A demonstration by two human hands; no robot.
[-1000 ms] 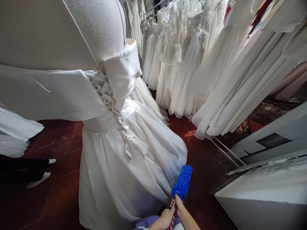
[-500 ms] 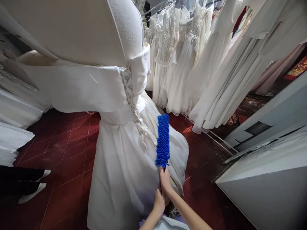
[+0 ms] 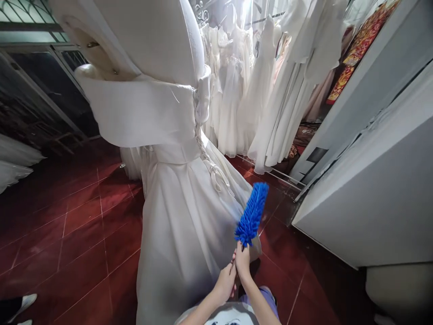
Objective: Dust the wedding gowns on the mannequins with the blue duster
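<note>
Both hands low centre, pressed together on the handle end of the blue duster — right hand on top with its grip closed round the handle, left hand just below and touching it, fingers curled on the same handle. Duster head tilts up and right, lying against the skirt of the white gown on the mannequin. Red tiled floor underneath. Grey cabinet at right — rack of hanging white dresses behind.
</note>
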